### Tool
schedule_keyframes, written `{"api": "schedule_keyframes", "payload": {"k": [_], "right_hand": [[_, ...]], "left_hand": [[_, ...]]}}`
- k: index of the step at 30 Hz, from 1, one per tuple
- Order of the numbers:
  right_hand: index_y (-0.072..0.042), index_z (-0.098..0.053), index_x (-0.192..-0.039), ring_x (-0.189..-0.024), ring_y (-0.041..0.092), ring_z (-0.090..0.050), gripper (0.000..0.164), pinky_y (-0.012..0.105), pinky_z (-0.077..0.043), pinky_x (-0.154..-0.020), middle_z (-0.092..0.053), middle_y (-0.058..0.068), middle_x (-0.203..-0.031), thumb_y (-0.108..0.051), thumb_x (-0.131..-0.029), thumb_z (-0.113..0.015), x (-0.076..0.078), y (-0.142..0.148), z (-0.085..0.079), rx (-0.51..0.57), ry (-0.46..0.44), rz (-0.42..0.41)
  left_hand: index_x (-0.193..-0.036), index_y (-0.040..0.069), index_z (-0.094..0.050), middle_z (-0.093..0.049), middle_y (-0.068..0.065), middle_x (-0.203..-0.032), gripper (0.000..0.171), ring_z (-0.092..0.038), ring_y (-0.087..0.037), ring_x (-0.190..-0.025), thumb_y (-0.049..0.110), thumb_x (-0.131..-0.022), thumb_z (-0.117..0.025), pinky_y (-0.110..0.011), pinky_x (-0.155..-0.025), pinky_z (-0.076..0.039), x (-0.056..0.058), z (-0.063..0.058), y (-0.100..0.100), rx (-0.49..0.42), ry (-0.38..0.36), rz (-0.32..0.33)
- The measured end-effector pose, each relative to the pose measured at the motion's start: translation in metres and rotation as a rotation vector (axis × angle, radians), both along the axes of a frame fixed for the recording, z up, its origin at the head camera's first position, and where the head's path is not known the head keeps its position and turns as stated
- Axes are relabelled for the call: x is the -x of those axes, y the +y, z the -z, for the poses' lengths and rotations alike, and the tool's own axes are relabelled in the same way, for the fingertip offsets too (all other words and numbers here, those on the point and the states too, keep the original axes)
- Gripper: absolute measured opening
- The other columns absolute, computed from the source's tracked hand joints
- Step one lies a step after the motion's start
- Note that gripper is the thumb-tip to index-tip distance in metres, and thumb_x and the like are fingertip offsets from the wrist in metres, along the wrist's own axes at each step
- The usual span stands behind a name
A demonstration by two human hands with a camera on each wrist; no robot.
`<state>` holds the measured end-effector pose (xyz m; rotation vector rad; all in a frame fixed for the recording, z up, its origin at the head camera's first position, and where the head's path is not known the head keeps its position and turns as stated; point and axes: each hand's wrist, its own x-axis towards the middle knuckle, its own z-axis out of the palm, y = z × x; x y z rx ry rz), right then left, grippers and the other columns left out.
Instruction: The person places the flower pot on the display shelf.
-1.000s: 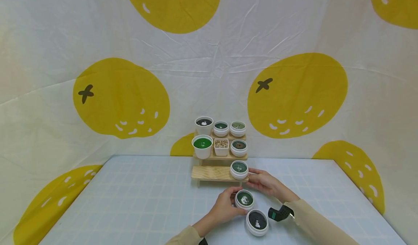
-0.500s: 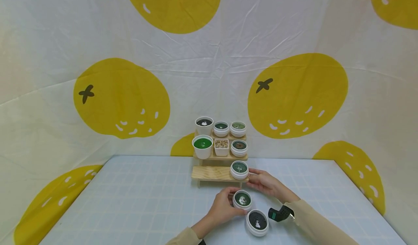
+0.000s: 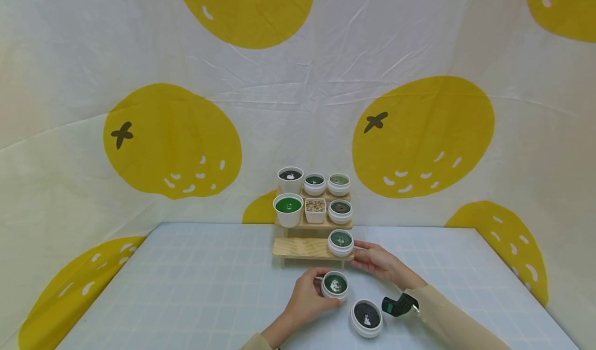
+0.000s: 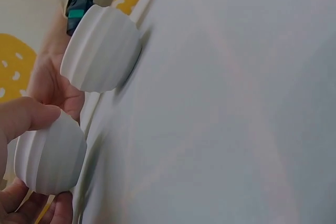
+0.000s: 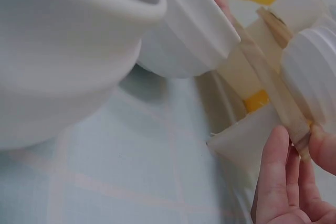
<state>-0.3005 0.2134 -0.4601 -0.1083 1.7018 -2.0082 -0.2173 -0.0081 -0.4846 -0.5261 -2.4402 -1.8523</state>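
Note:
My left hand [image 3: 303, 302] grips a small white ribbed pot [image 3: 335, 285] with a dark green filling marked in white. In the left wrist view, its thumb and fingers lie on opposite sides of that pot. My right hand [image 3: 378, 263] is at the right end of the wooden tiered stand [image 3: 300, 246]. The right wrist view shows its thumb and fingers around the end of the lowest board [image 5: 289, 116]. On that board, beside the thumb, sits a white ribbed pot [image 3: 341, 242] with green filling. Another ribbed pot [image 3: 367, 318], filled dark grey, stands on the table near my left hand.
The upper tiers carry several white containers, among them a taller cup with bright green filling [image 3: 288, 210] and a square cup of speckled grains [image 3: 315, 210]. A curtain with yellow fruit shapes [image 3: 423, 137] hangs behind the checked tablecloth [image 3: 200, 282].
My left hand has moved left with the green-filled pot, widening the gap to the dark grey one. My right hand stays at the stand's end.

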Motion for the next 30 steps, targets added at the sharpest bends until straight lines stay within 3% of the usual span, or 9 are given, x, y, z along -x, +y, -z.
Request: {"api": "schedule_keyframes", "payload": {"k": [11, 22, 30], "right_hand": [[0.012, -0.006, -0.148, -0.085, 0.006, -0.064, 0.065, 0.021, -0.057, -0.081, -0.065, -0.001, -0.096, -0.002, -0.098, -0.045, 0.0, -0.002, -0.002, -0.007, -0.012, 0.0], [0.013, -0.008, -0.148, -0.093, 0.008, -0.063, 0.066, 0.024, -0.055, -0.088, -0.064, 0.0, -0.103, 0.0, -0.096, -0.046, -0.002, 0.002, -0.001, 0.016, 0.018, -0.01], [0.011, -0.006, -0.149, -0.093, 0.007, -0.063, 0.068, 0.023, -0.055, -0.087, -0.064, 0.001, -0.103, -0.001, -0.096, -0.047, -0.004, 0.002, -0.004, 0.043, -0.011, -0.024]], "left_hand": [[-0.115, 0.002, -0.06, -0.064, -0.006, -0.103, 0.062, -0.061, -0.01, -0.087, 0.014, -0.06, -0.088, -0.017, -0.074, -0.053, -0.004, -0.001, -0.012, 0.009, -0.008, -0.109], [-0.116, 0.003, -0.06, -0.064, -0.008, -0.111, 0.063, -0.06, -0.018, -0.096, 0.011, -0.06, -0.088, -0.022, -0.081, -0.055, -0.008, -0.009, -0.016, -0.078, 0.026, -0.231], [-0.117, 0.004, -0.06, -0.063, -0.009, -0.113, 0.064, -0.061, -0.02, -0.099, 0.007, -0.06, -0.088, -0.023, -0.083, -0.056, -0.006, -0.017, -0.018, -0.158, 0.066, -0.277]]}}
